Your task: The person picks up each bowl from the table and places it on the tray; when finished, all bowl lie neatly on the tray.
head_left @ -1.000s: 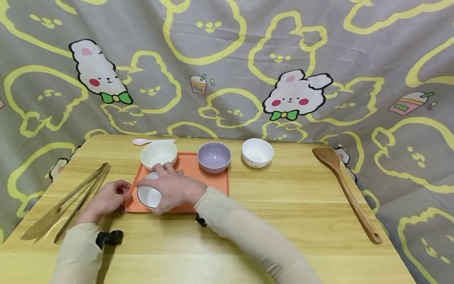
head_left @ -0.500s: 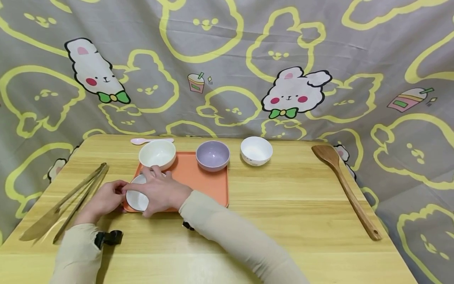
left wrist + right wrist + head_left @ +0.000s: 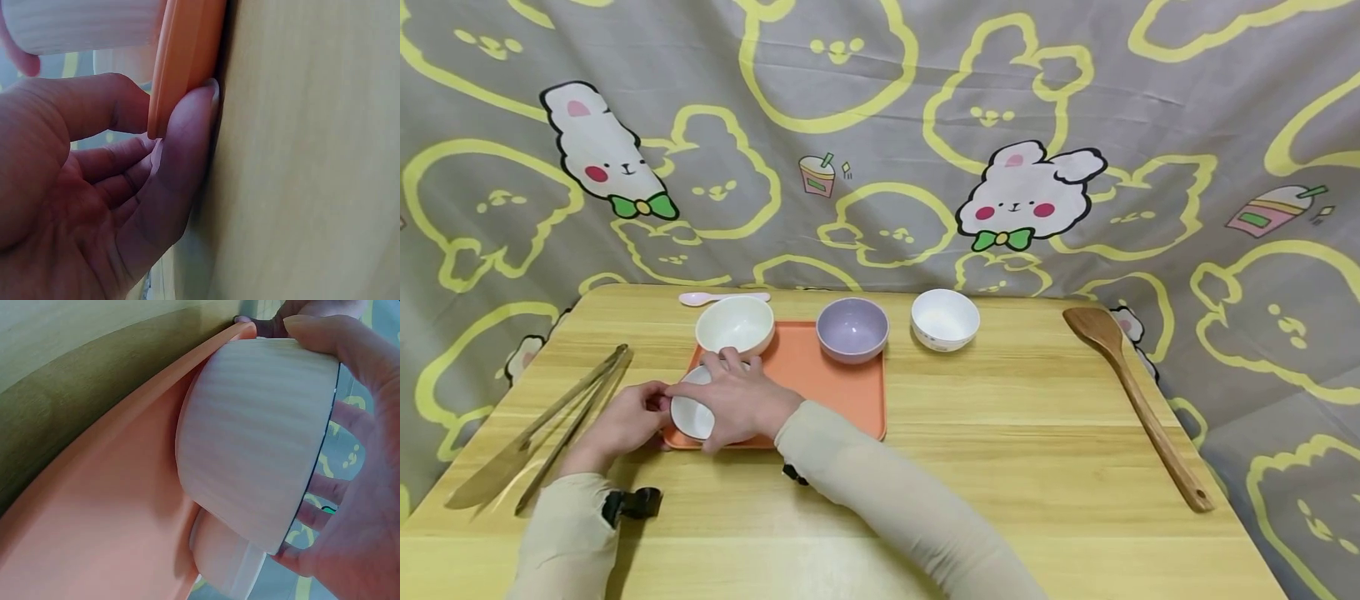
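My right hand (image 3: 737,400) grips a white ribbed bowl (image 3: 256,437) with a dark rim, fingers spread over its top edge. The bowl (image 3: 691,415) sits at the near left corner of an orange tray (image 3: 827,396), its base close against the tray surface. With thumb and forefinger, my left hand (image 3: 119,150) pinches the tray's edge (image 3: 187,56) at that corner, the thumb under it. Behind the held bowl, a cream bowl (image 3: 735,325) stands at the tray's far left corner. A purple bowl (image 3: 852,332) occupies the far right corner.
Right of the tray stands a white bowl (image 3: 944,321) on the wooden table (image 3: 1000,467). A pink spoon (image 3: 722,298) lies behind the cream bowl. Tongs (image 3: 561,417) lie at the left, a wooden spatula (image 3: 1138,408) at the right. A patterned curtain (image 3: 880,150) hangs behind.
My right hand has slid the white ribbed bowl leftward over the tray to its near left corner, beside my left hand. The left hand stays at the tray's edge.
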Action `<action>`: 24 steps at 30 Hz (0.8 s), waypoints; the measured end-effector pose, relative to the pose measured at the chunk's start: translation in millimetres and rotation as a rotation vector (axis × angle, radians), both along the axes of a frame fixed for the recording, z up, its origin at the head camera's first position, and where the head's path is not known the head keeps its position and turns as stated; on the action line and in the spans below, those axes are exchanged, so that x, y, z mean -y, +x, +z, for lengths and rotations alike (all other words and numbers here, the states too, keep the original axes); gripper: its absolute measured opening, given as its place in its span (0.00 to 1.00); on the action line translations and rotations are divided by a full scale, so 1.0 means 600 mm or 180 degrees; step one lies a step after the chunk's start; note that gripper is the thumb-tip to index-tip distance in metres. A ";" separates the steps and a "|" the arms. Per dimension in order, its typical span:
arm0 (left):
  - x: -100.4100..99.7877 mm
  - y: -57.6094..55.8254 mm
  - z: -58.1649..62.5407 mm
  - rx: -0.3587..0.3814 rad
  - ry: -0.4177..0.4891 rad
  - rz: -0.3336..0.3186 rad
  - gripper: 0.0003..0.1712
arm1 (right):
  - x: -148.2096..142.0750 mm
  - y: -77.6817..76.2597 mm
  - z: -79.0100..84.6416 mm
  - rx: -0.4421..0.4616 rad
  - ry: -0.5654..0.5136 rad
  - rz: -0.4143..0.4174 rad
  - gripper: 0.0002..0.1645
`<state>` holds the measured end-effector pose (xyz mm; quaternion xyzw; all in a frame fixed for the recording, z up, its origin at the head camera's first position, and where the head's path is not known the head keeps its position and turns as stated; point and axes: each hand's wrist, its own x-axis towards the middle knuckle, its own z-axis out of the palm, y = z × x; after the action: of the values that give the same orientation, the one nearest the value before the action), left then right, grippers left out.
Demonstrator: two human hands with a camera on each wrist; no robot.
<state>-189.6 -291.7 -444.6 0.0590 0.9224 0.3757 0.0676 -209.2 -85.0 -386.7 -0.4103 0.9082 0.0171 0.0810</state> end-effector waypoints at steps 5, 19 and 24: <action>0.000 -0.001 0.000 0.0082 0.0086 0.0023 0.16 | 0.001 -0.004 -0.002 0.0017 0.0048 -0.0047 0.52; -0.002 -0.001 -0.005 0.0354 0.0420 0.0109 0.20 | 0.000 -0.008 -0.010 0.0078 -0.0019 -0.0077 0.49; -0.001 -0.001 -0.006 0.0362 0.0454 0.0122 0.19 | -0.005 -0.007 -0.010 0.0033 -0.0107 -0.0042 0.49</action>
<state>-190.2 -291.4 -448.0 0.0245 0.8889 0.4444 0.1084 -213.5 -82.0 -392.9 -0.4056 0.9106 -0.0009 0.0790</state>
